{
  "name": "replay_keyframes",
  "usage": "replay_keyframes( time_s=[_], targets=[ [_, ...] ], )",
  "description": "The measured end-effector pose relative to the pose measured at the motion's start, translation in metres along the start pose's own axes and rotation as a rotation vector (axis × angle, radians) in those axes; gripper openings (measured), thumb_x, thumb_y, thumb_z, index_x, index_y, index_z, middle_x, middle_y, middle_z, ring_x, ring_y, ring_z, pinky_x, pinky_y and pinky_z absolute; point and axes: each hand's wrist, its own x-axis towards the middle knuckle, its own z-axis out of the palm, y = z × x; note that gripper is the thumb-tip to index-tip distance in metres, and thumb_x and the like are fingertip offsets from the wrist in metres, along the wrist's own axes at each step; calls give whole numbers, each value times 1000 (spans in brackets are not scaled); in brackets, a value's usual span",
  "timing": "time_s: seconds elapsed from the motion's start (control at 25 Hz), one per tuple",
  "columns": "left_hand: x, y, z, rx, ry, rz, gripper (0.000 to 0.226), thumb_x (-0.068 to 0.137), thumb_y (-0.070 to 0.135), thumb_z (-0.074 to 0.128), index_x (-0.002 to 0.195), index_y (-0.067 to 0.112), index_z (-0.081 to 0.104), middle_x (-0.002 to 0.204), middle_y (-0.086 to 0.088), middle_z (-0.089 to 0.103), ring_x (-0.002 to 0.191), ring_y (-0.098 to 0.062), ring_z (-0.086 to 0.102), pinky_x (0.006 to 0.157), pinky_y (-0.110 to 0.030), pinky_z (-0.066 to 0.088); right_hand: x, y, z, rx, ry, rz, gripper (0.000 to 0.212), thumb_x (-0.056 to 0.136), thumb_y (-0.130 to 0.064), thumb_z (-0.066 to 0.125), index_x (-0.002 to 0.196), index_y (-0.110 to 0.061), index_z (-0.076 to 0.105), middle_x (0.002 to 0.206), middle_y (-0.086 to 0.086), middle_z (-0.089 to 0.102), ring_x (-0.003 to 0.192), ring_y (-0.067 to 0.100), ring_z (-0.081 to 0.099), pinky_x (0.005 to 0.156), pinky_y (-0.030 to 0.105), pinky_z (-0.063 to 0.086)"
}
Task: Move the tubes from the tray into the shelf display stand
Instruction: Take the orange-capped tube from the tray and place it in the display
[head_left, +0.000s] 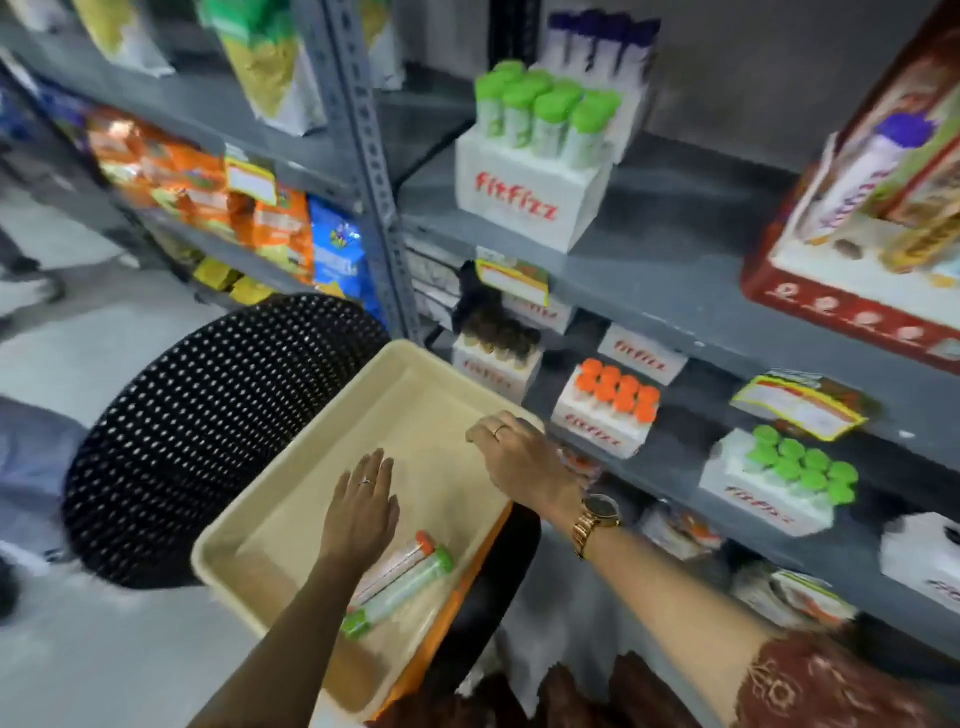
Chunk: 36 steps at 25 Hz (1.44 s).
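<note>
A beige tray (291, 519) rests on a black chair in front of me. Two tubes lie side by side near its right rim: one with an orange cap (402, 564) and one with green ends (410, 590). My left hand (363, 506) hovers flat over the tray's middle with its fingers spread, just left of the tubes. My right hand (519, 452) sits at the tray's far right corner with its fingers curled downward; what lies under them is hidden. White "fitfizz" display stands sit on the grey shelves: orange caps (605, 415), green caps (779, 486), and green caps higher up (530, 171).
A black mesh chair back (208, 431) stands left of the tray. Grey metal shelving (675, 291) fills the right side, with a red box (857, 218) and yellow price tags. Snack bags (208, 192) line the left shelves. A stand of dark-capped tubes (496, 353) sits behind the tray.
</note>
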Motion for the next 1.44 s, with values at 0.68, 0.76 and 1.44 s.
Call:
replay_keyframes(
  time_s=[0.68,0.76,1.44],
  targets=[
    [-16,-67,78,-57,-406,-179,72,86,62,-4,144,23,-19,155,-4,-24,145,-23,-15,118,-48,-4,-14,-64,117,139,-935,106,23,89,-17,57,106,-2,52,121,14,49,112,31,45,83,45,50],
    [-14,-68,78,-63,-447,-186,67,96,54,14,143,23,-22,154,-1,-28,144,-22,-18,118,-47,-6,-10,-65,117,146,-932,62,20,88,-10,58,104,-1,52,117,16,52,108,32,48,79,44,50],
    [75,31,-44,-82,42,156,63,100,37,26,147,8,-5,159,-9,-5,146,-21,-3,119,-37,5,37,39,-89,377,-485,455,24,73,-17,68,96,-22,63,103,0,62,95,18,57,79,33,47]
  ],
)
